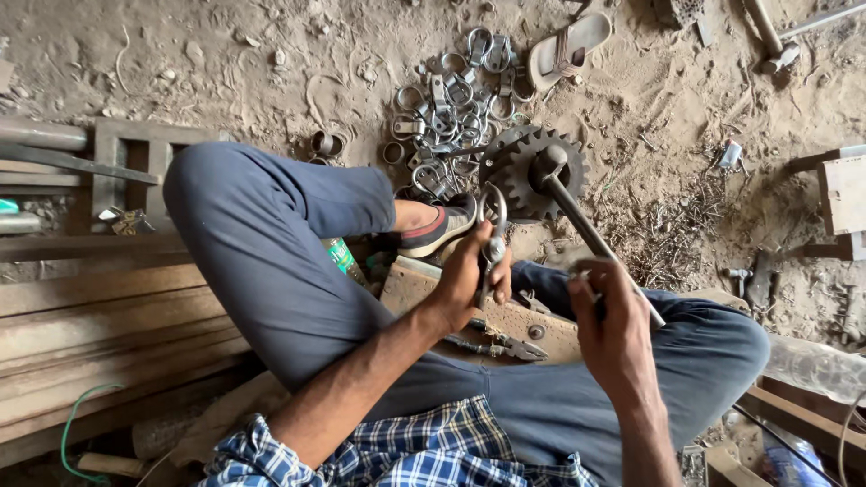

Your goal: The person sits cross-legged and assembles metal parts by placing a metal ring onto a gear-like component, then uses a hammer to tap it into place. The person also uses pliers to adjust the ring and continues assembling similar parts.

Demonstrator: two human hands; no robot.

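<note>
A seated worker's left hand [469,275] closes around a metal clamp ring [492,236], held just in front of a toothed gear [523,176]; the right hand [609,320] grips a steel rod [591,236] seated on that gear. Loosely gripped, the ring could likely slip into the pile of rings [451,117] beyond the gear.

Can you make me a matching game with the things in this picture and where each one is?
Things:
1. metal clamp
2. gear wheel
3. sandal
4. pile of metal rings

Places:
A. alone on the dirt at the top
B. in the left hand
C. on the ground just left of the gear wheel
D. on the end of the metal rod

Pairs: 1-B, 2-D, 3-A, 4-C
</note>
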